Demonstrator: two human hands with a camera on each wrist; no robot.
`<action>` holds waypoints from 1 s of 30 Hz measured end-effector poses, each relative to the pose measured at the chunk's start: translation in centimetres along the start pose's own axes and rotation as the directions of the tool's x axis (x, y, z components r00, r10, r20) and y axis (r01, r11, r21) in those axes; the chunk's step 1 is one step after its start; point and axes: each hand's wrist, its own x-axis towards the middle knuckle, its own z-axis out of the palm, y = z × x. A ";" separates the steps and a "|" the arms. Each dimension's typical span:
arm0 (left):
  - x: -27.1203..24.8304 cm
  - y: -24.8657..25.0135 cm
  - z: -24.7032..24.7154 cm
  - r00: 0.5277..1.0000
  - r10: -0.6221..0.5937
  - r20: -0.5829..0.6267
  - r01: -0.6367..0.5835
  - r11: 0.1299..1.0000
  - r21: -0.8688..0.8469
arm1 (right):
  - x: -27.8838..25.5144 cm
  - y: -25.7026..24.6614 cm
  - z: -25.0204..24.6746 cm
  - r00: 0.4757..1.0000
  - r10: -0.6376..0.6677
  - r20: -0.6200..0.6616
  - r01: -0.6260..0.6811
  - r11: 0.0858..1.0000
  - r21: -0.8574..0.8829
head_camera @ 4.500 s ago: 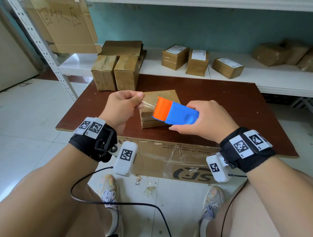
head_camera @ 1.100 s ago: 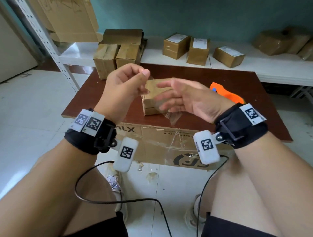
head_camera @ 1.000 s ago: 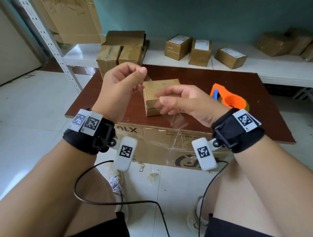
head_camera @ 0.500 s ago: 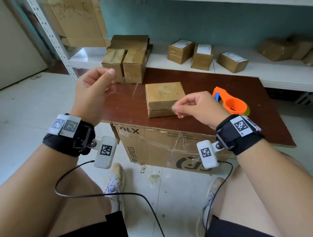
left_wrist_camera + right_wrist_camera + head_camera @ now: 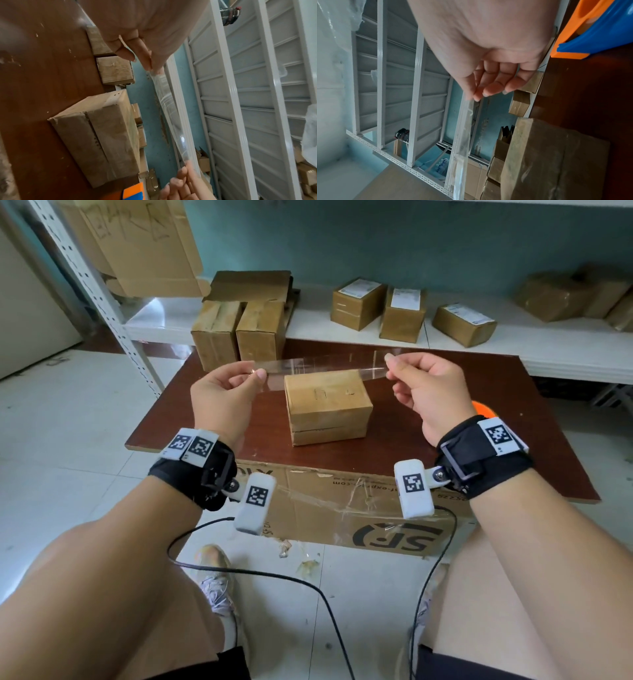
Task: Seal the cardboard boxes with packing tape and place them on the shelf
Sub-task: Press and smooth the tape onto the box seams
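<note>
A small cardboard box sits in the middle of the brown table. Above its far edge a strip of clear tape is stretched level between both hands. My left hand pinches the strip's left end; my right hand pinches the right end. The left wrist view shows the tape running from the left hand's fingertips above the box. In the right wrist view the tape leaves the right hand's fingertips. The orange-and-blue tape dispenser lies behind my right wrist, mostly hidden in the head view.
Two upright boxes stand at the table's far left. The white shelf behind holds several labelled boxes. A large printed carton sits under the table's front edge. A perforated shelf post rises at left.
The right hand put the dispenser down on the table at right and took the cut strip's free end. Both hands then drew apart, stretching the tape flat above the box.
</note>
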 end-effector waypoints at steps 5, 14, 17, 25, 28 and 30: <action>1.4 -0.9 0.4 0.975 -0.220 0.042 0.220 0.975 0.010 | 2.2 0.7 0.4 0.999 0.005 -0.053 -0.009 0.997 -0.082; 2.8 -1.8 1.0 0.918 -0.396 0.013 0.396 0.918 0.008 | 5.1 2.3 0.5 0.987 0.147 -0.059 -0.153 0.982 -0.113; 3.1 -1.8 1.1 0.903 -0.430 0.011 0.430 0.903 -0.005 | 5.6 2.7 0.6 0.982 0.183 -0.052 -0.188 0.975 -0.121; 4.4 -2.3 1.5 0.859 -0.511 -0.010 0.511 0.859 -0.006 | 6.2 3.4 0.6 0.959 0.281 -0.020 -0.282 0.952 -0.119; 4.3 -2.7 1.6 0.843 -0.537 -0.033 0.537 0.843 -0.004 | 6.3 3.8 0.6 0.957 0.289 -0.013 -0.288 0.948 -0.135; 4.2 -2.9 1.7 0.835 -0.548 -0.039 0.549 0.836 -0.003 | 6.5 4.0 0.6 0.955 0.296 -0.011 -0.294 0.944 -0.149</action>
